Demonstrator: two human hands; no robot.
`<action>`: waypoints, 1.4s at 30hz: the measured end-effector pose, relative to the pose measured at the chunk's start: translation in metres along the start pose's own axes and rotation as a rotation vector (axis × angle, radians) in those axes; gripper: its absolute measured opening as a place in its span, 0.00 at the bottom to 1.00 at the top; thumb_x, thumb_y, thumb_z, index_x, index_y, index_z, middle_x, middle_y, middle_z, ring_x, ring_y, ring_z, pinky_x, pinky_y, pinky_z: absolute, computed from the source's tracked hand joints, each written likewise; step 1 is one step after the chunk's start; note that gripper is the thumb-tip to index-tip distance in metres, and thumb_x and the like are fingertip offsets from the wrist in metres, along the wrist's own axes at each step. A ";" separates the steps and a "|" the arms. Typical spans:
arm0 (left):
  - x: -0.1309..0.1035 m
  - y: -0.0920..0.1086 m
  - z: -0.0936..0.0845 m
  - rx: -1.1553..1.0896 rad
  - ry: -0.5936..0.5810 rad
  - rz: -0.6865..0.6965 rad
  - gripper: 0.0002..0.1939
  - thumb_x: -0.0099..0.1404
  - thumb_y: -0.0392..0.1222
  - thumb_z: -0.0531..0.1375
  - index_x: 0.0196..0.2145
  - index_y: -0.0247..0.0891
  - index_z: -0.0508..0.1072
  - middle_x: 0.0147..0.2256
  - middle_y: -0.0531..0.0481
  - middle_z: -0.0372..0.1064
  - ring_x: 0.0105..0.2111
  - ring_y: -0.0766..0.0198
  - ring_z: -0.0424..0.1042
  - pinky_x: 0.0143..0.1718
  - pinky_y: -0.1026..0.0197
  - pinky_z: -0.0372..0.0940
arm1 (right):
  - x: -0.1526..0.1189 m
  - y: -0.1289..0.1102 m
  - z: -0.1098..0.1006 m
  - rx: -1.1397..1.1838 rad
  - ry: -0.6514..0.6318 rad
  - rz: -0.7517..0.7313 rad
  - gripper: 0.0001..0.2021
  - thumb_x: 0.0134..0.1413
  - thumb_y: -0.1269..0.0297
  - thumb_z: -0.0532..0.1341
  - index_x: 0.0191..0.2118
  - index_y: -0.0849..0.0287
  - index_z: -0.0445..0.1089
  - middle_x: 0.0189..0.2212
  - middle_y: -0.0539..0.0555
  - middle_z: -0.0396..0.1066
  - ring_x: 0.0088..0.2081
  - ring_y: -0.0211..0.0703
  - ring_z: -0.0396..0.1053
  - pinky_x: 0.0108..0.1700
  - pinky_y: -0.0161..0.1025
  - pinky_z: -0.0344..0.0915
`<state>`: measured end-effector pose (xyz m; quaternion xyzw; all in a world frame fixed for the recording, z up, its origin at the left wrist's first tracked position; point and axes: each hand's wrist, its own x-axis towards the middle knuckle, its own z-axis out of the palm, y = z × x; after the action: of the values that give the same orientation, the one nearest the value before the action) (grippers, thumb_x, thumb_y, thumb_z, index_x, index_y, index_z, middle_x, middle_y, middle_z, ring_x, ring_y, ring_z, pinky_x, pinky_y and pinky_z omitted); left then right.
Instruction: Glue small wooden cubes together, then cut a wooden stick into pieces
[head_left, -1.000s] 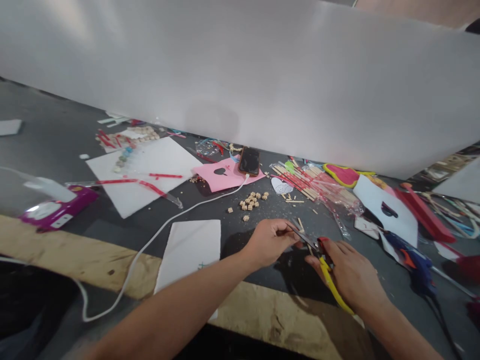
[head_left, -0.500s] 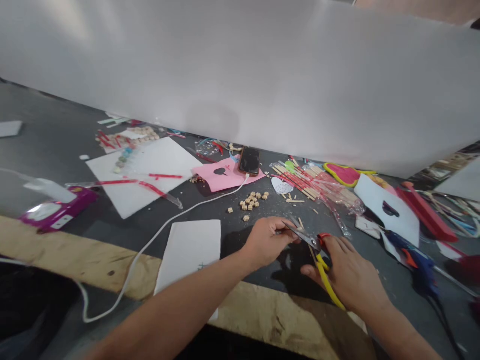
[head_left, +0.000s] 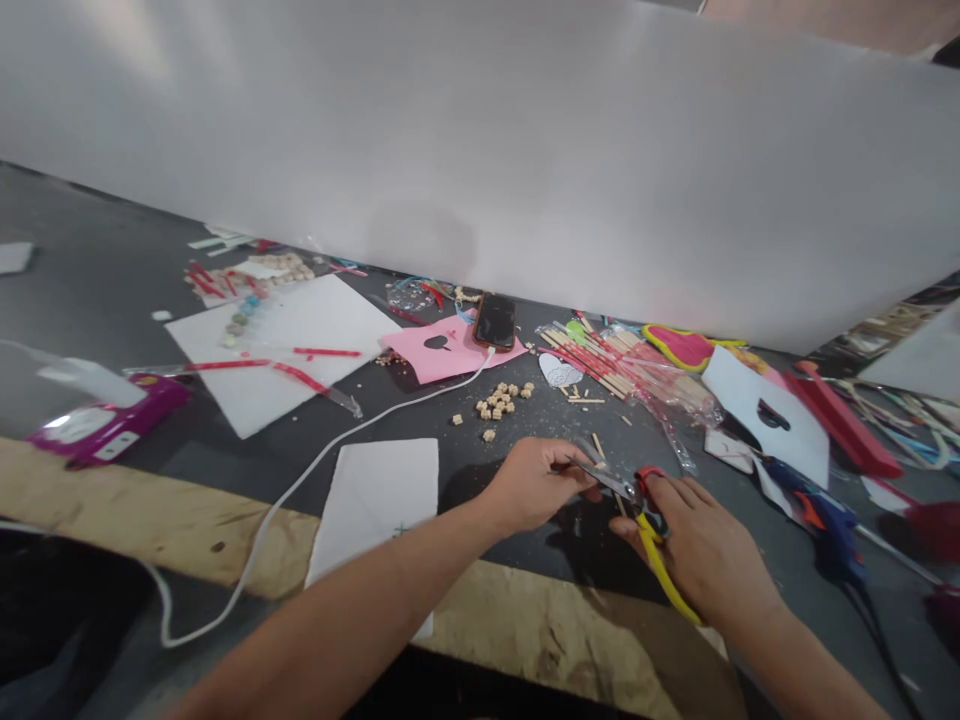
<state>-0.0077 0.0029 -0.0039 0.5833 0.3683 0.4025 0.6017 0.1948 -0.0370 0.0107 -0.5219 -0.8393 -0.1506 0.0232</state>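
My right hand (head_left: 697, 535) is closed on pliers-like scissors (head_left: 660, 565) with yellow and red handles. Their metal blades point left, toward my left hand (head_left: 536, 485). The fingers of my left hand are pinched together at the blade tips; what they hold is too small to make out. A thin wooden stick (head_left: 619, 503) crosses by the blades, between the two hands. Beyond my left hand lies a group of small wooden pieces (head_left: 496, 402). Short cut sticks (head_left: 585, 401) rest farther back, beside a white paper cutout (head_left: 560, 371).
A phone (head_left: 495, 321) on pink paper (head_left: 420, 355) has a white cable (head_left: 281, 505) running left. Bagged sticks (head_left: 637, 370) lie at centre right, a blue glue gun (head_left: 832, 530) at right. White sheets (head_left: 382, 495) and a purple power strip (head_left: 112, 425) are at left.
The view has shifted slightly, moving the table items a little to the left. Both hands keep nearly the same pose around the blades, and the scissors' handles look slightly farther apart.
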 end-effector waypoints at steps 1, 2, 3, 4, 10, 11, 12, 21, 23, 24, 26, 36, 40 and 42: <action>0.000 0.000 0.001 -0.027 -0.003 -0.010 0.06 0.53 0.31 0.57 0.26 0.33 0.74 0.22 0.50 0.73 0.25 0.67 0.69 0.27 0.68 0.60 | -0.001 0.000 0.001 -0.006 0.020 -0.016 0.21 0.54 0.47 0.52 0.38 0.62 0.64 0.31 0.58 0.71 0.34 0.50 0.67 0.36 0.43 0.62; 0.000 -0.001 0.002 -0.056 -0.004 -0.019 0.05 0.53 0.31 0.57 0.25 0.33 0.74 0.22 0.51 0.73 0.25 0.67 0.70 0.28 0.68 0.60 | -0.002 0.001 0.002 -0.009 0.038 -0.029 0.21 0.54 0.47 0.51 0.38 0.62 0.64 0.30 0.58 0.71 0.33 0.49 0.68 0.35 0.42 0.62; 0.000 -0.002 0.002 -0.090 -0.007 -0.027 0.05 0.53 0.31 0.57 0.25 0.34 0.73 0.21 0.51 0.72 0.25 0.66 0.70 0.28 0.68 0.61 | -0.002 0.001 0.002 -0.010 0.053 -0.041 0.21 0.55 0.47 0.51 0.37 0.62 0.64 0.29 0.58 0.71 0.32 0.49 0.68 0.34 0.41 0.62; 0.000 -0.002 0.003 -0.124 -0.009 -0.033 0.05 0.53 0.31 0.57 0.25 0.34 0.73 0.21 0.52 0.72 0.25 0.66 0.70 0.29 0.68 0.61 | -0.002 0.000 0.001 -0.010 0.062 -0.049 0.21 0.56 0.47 0.50 0.37 0.62 0.65 0.29 0.58 0.72 0.32 0.48 0.68 0.33 0.40 0.62; 0.000 -0.003 0.005 -0.134 -0.004 -0.033 0.06 0.55 0.35 0.57 0.24 0.32 0.73 0.23 0.49 0.72 0.26 0.65 0.71 0.30 0.66 0.63 | -0.002 -0.002 0.000 0.023 0.007 0.002 0.20 0.57 0.48 0.49 0.36 0.60 0.66 0.25 0.57 0.72 0.27 0.47 0.70 0.29 0.39 0.62; 0.000 -0.003 0.004 -0.106 0.000 -0.024 0.06 0.55 0.36 0.57 0.25 0.32 0.73 0.24 0.48 0.73 0.27 0.65 0.71 0.31 0.66 0.63 | -0.001 -0.003 0.001 0.037 -0.012 0.017 0.20 0.57 0.48 0.49 0.36 0.60 0.66 0.26 0.57 0.73 0.27 0.46 0.71 0.29 0.38 0.62; 0.000 -0.003 0.004 -0.081 0.009 -0.017 0.06 0.55 0.37 0.57 0.26 0.32 0.73 0.25 0.48 0.73 0.28 0.64 0.71 0.32 0.65 0.63 | -0.001 -0.004 0.001 0.048 -0.036 0.031 0.20 0.57 0.48 0.49 0.36 0.60 0.66 0.27 0.57 0.73 0.27 0.46 0.71 0.28 0.38 0.62; 0.001 -0.004 -0.002 0.008 0.093 0.125 0.06 0.55 0.34 0.57 0.26 0.33 0.75 0.26 0.49 0.74 0.30 0.64 0.71 0.34 0.66 0.63 | 0.007 -0.012 -0.011 0.106 -0.199 0.212 0.21 0.50 0.43 0.52 0.39 0.57 0.63 0.34 0.57 0.71 0.34 0.50 0.71 0.26 0.40 0.61; 0.000 -0.003 -0.002 -0.010 0.081 0.111 0.06 0.54 0.32 0.57 0.25 0.33 0.75 0.25 0.50 0.73 0.29 0.64 0.71 0.33 0.67 0.63 | 0.008 -0.012 -0.013 0.095 -0.203 0.205 0.24 0.46 0.41 0.54 0.39 0.57 0.62 0.35 0.58 0.70 0.35 0.52 0.70 0.25 0.40 0.60; 0.001 -0.002 -0.002 -0.025 0.065 0.091 0.06 0.54 0.32 0.57 0.25 0.33 0.75 0.24 0.50 0.73 0.28 0.65 0.71 0.32 0.67 0.63 | 0.007 -0.012 -0.014 0.088 -0.202 0.193 0.25 0.45 0.40 0.54 0.40 0.57 0.61 0.35 0.58 0.69 0.35 0.52 0.69 0.25 0.40 0.60; 0.001 -0.002 -0.002 -0.048 0.023 0.054 0.06 0.54 0.32 0.57 0.26 0.33 0.75 0.24 0.50 0.74 0.27 0.65 0.71 0.30 0.67 0.62 | 0.006 -0.010 -0.014 0.083 -0.193 0.165 0.27 0.44 0.38 0.54 0.40 0.57 0.60 0.35 0.58 0.68 0.35 0.52 0.69 0.25 0.40 0.60; -0.001 0.004 -0.003 -0.062 -0.074 -0.033 0.05 0.52 0.33 0.58 0.26 0.33 0.74 0.23 0.50 0.74 0.26 0.65 0.71 0.30 0.66 0.62 | -0.001 -0.005 -0.011 0.053 -0.046 0.061 0.21 0.52 0.43 0.52 0.38 0.58 0.62 0.32 0.57 0.70 0.36 0.50 0.67 0.30 0.41 0.62; -0.001 0.006 -0.001 -0.128 -0.075 -0.070 0.04 0.52 0.33 0.58 0.24 0.33 0.73 0.21 0.50 0.73 0.25 0.65 0.71 0.31 0.65 0.62 | -0.003 -0.006 -0.009 0.014 0.009 0.012 0.21 0.55 0.45 0.49 0.36 0.59 0.63 0.27 0.57 0.70 0.31 0.48 0.69 0.31 0.40 0.62; -0.001 0.004 0.000 -0.184 -0.080 -0.080 0.03 0.51 0.34 0.59 0.24 0.33 0.73 0.21 0.51 0.72 0.25 0.65 0.71 0.31 0.65 0.62 | -0.004 -0.006 -0.008 0.005 0.016 -0.008 0.20 0.56 0.46 0.48 0.35 0.59 0.63 0.27 0.56 0.70 0.30 0.47 0.69 0.31 0.39 0.61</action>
<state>-0.0083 0.0023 -0.0001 0.5261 0.3283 0.3867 0.6826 0.1904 -0.0449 0.0163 -0.5172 -0.8416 -0.1527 0.0306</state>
